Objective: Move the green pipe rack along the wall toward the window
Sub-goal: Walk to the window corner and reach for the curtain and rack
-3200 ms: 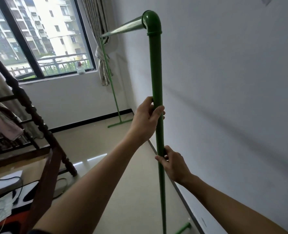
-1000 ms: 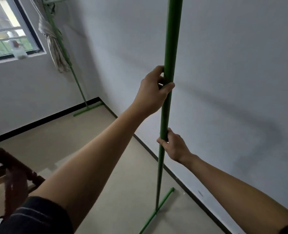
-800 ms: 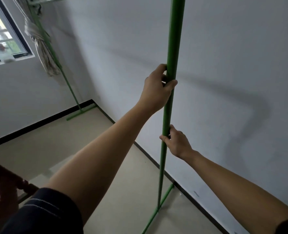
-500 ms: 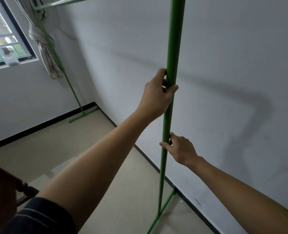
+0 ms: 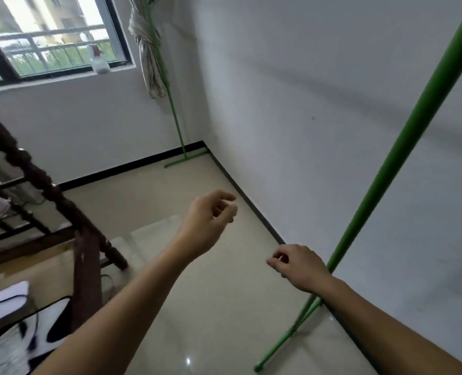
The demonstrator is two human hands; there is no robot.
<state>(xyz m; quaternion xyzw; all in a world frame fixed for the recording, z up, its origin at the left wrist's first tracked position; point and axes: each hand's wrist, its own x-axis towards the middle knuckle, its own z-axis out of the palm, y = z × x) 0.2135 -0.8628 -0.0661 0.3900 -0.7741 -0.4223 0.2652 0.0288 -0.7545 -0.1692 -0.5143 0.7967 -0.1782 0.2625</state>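
Your left hand hangs in the air with the fingers loosely curled around nothing, and your right hand is the same, half closed and empty, at about 9 o'clock of the near green upright. So the green pipe rack stands on its own, close against the wall: its near foot rests on the floor at your 5 o'clock, and its far post sits in the corner at 12 o'clock, beside the window.

With nobody holding it, the tall, thin frame could rock or tip away from the wall if you brush it with an arm. The near upright looks tilted here, though the wide lens may cause that. The knotted curtain at the far post could snag the top bar. The dark wooden bed frame at 9 o'clock leaves you little room to step back.
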